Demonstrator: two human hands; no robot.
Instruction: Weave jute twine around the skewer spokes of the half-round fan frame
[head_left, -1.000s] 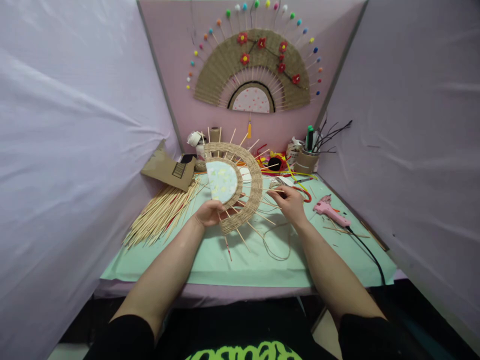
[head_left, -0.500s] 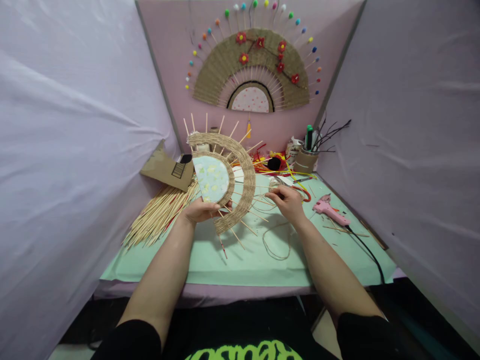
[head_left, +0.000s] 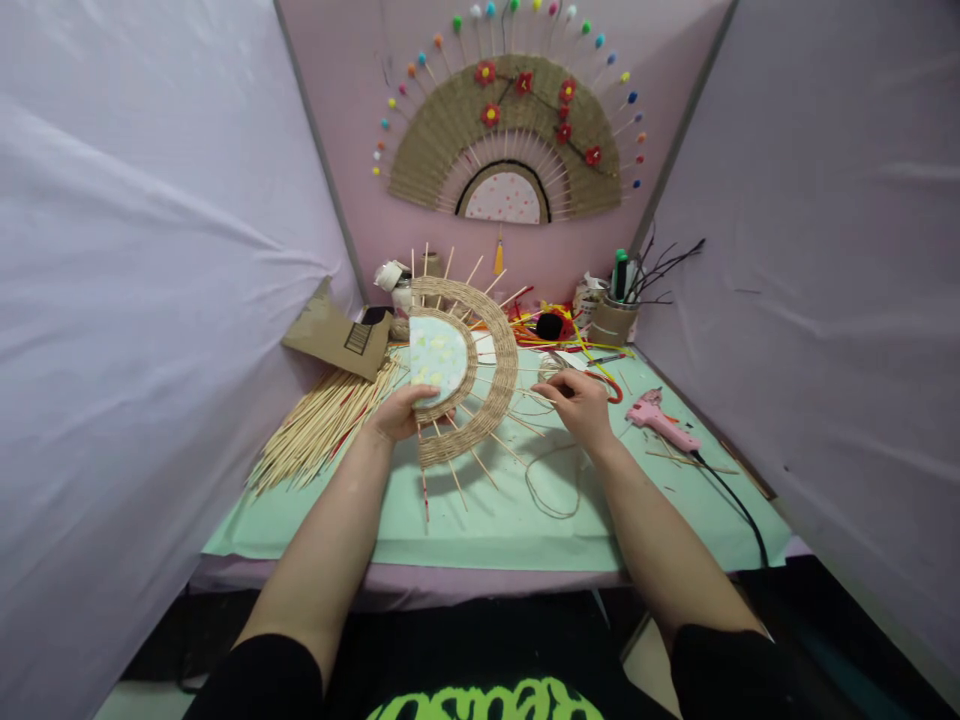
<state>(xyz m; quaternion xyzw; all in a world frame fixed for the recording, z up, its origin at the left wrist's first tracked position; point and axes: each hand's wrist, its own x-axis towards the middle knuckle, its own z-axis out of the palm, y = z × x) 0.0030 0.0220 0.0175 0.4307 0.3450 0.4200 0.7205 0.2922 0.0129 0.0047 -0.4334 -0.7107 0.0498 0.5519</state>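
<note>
My left hand [head_left: 409, 408] grips a half-round woven fan [head_left: 504, 365] by its pale blue, yellow-patterned centre, thumb on the front and fingers behind. Thin wooden sticks fan out through two bands of brown twine, and the straight edge faces left, nearly upright. To the right of the fan, my right hand [head_left: 576, 400] is closed in a pinch on a thin strand of twine. A loop of this twine [head_left: 556, 515] hangs or lies below the hand, over the green table cover [head_left: 480, 550]. The ends of several sticks point towards my right fingers.
A pile of wooden sticks [head_left: 319, 430] and a cardboard piece [head_left: 337, 340] are at the left. On the right lies a pink glue gun [head_left: 664, 420] with a black cord. Behind stand a pot of twigs [head_left: 611, 322] and coloured pipe cleaners. A larger fan [head_left: 442, 130] hangs on the back wall.
The fan has turned slightly clockwise and shifted a little right, so its straight edge is now closer to upright. My right hand stays nearly in place, still pinching the twine.
</note>
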